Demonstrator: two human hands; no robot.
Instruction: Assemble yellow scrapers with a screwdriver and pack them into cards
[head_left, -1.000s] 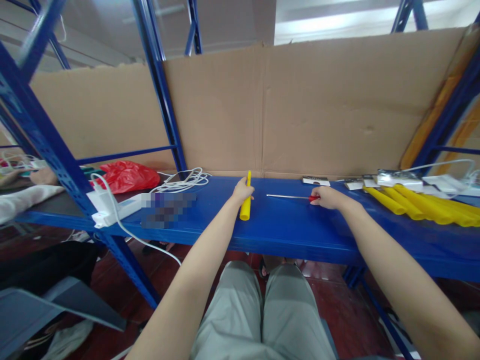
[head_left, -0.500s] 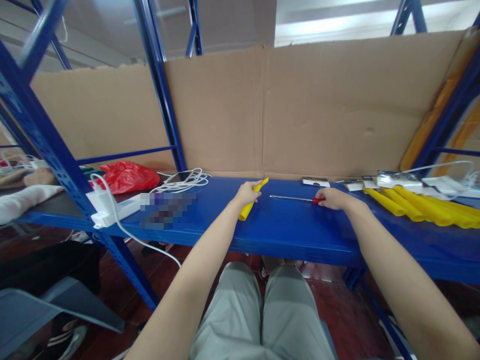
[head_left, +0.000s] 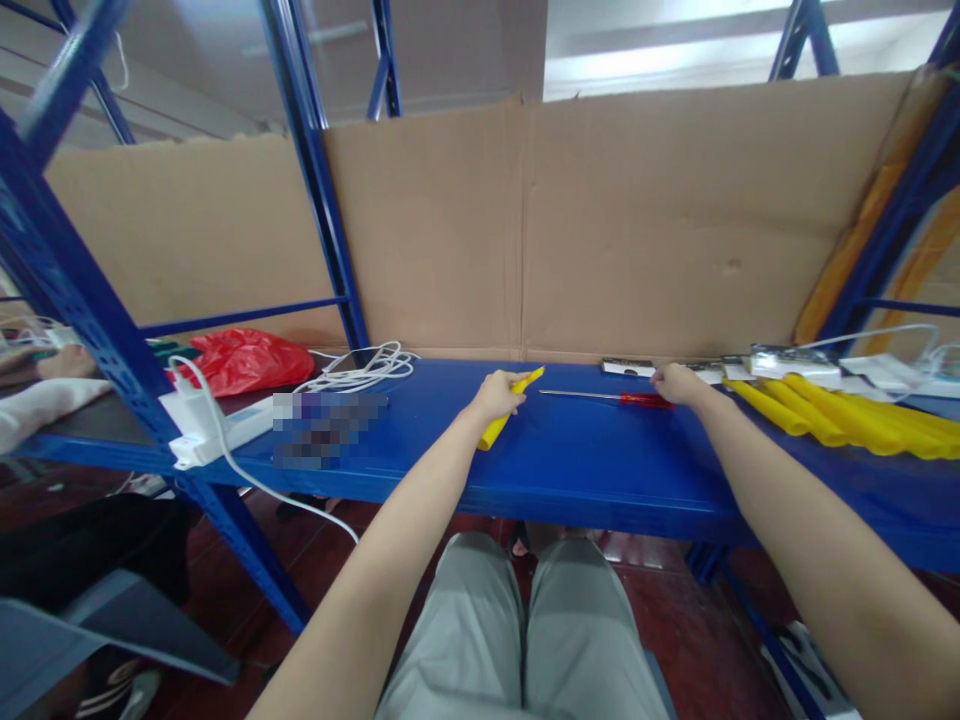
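My left hand (head_left: 496, 396) is closed around a yellow tube (head_left: 493, 433), which slants across the blue shelf with its flattened far end (head_left: 531, 379) poking out past my fingers. To its right lies a screwdriver (head_left: 646, 400) with a red handle and a long thin metal shaft pointing left. My right hand (head_left: 677, 384) is just behind the handle's right end, beside a small black-and-white box (head_left: 628, 367). Its fingers are bent and partly hidden, and I cannot tell whether they touch a box.
Several yellow tubes (head_left: 832, 410) lie in a row at the right, below a silvery packet (head_left: 795, 362) and white cards. On the left are a white power strip (head_left: 251, 420), coiled white cable (head_left: 367, 367) and a red plastic bag (head_left: 251, 362). A cardboard wall (head_left: 435, 240) stands behind.
My right hand has left the screwdriver's handle and moved slightly right and back; the screwdriver now lies on the shelf. My left hand keeps its hold on the yellow tube.
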